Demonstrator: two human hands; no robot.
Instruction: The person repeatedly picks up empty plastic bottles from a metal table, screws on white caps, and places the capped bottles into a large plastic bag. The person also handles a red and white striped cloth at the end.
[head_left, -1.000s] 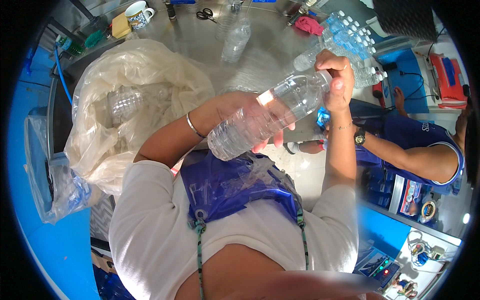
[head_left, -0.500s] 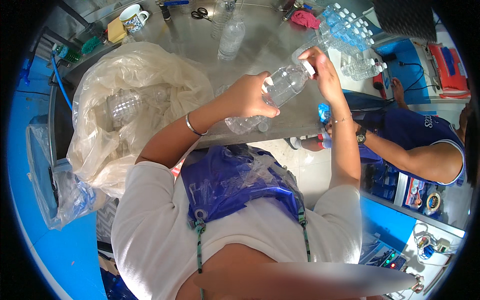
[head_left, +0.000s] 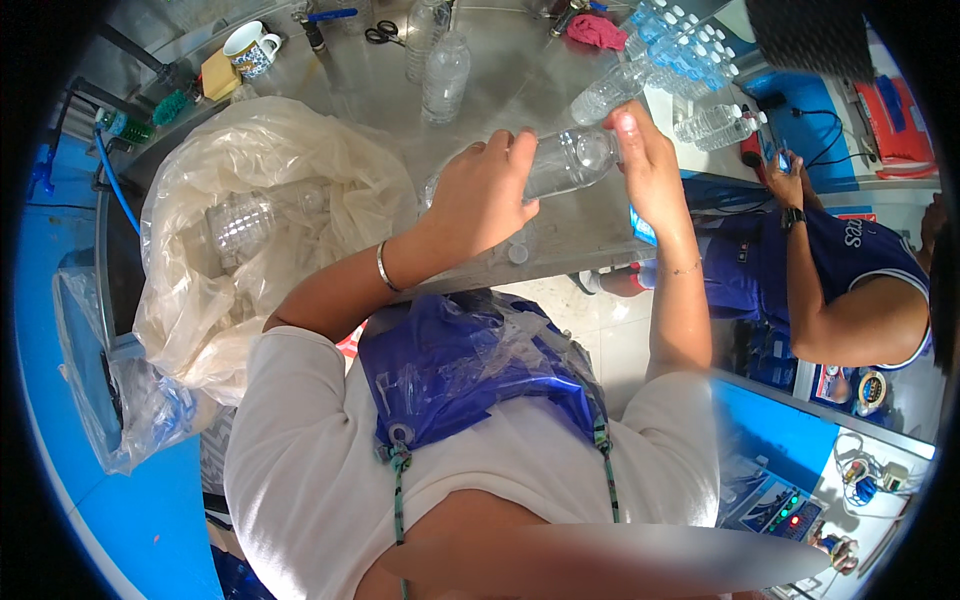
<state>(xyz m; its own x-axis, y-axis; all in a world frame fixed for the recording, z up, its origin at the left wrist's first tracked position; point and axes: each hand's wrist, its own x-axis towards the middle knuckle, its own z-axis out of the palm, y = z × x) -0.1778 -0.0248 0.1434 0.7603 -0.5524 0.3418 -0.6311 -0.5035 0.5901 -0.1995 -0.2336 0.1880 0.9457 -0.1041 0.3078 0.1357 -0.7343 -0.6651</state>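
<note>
Clasping 1 clear bottle point(head_left: 570, 166), half-curled hands point(head_left: 482, 190) hover inside the table's edge point(head_left: 580, 252), bare steel point(head_left: 530, 72) beyond.

Left hand point(head_left: 485, 190) curled, right hand point(head_left: 648, 165) raised.

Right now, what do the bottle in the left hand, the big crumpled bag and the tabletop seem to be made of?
Bottle: probably thin plastic, clear and glossy; it is see-through with bright glints.
Bag: thin plastic film, milky and slightly shiny, judging by its soft folds.
Tabletop: likely stainless steel, grey with a dull sheen and blurry reflections.
</note>
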